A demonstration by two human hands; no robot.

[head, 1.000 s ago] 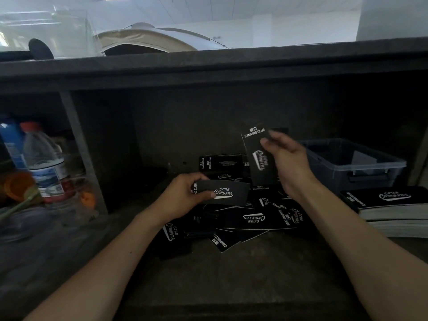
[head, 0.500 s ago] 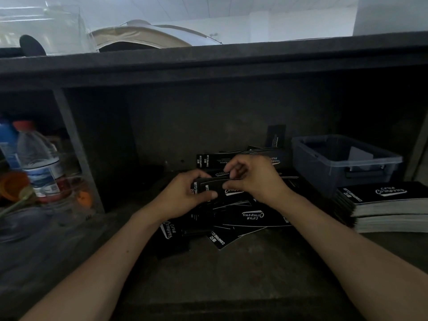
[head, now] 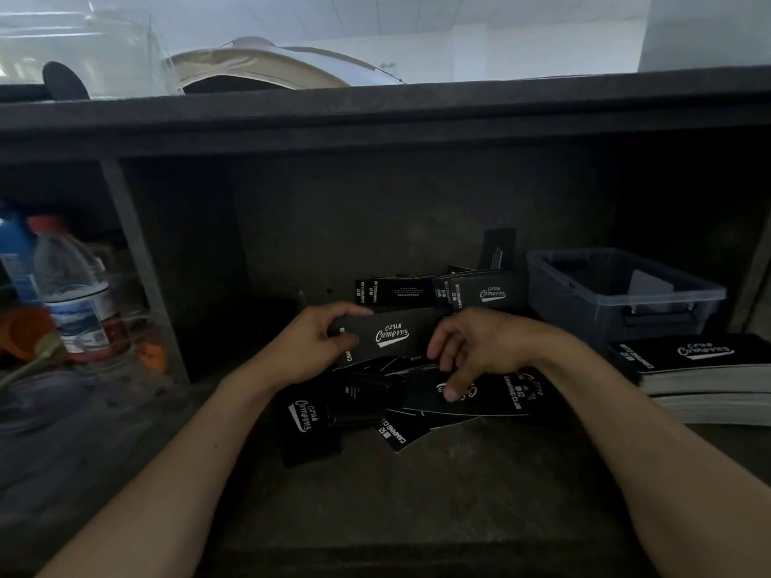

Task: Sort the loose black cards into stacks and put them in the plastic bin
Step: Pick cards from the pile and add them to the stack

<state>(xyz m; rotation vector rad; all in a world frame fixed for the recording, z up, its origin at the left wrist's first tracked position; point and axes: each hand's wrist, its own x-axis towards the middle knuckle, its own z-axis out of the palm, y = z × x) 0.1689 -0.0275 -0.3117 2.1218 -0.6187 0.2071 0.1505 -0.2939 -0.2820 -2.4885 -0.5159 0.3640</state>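
Under a dark overhang, the dim surface (head: 417, 494) spans the whole recess, with a divider post (head: 142, 277) at left. Plastic bin (head: 626, 301) sits back right, translucent grey, with a pale item inside that I can't identify. Just in front of the bin, at the right edge, tall finished stacks (head: 705, 369) of black cards lie flat, white "Club Camping" print on top. Water bottle (head: 73, 294) stands upright in the left compartment beyond the post, with blurry orange clutter near it. Loose black cards (head: 492, 404) lie scattered and overlapping at centre surface, left of the bin and apart from it. More cards (head: 417, 290) lean in a row against the back wall, and one single card (head: 499, 248) stands upright above them. Left hand (head: 308, 348) grips the held stack (head: 390, 336) by its left end, thumb on top, fingers curled beneath; the stack is raised just above the loose pile, logo side up. Right hand (head: 479, 344) is at the stack's right end, fingers loose and pointing down, holding nothing, one fingertip (head: 450, 395) touching a loose card below.
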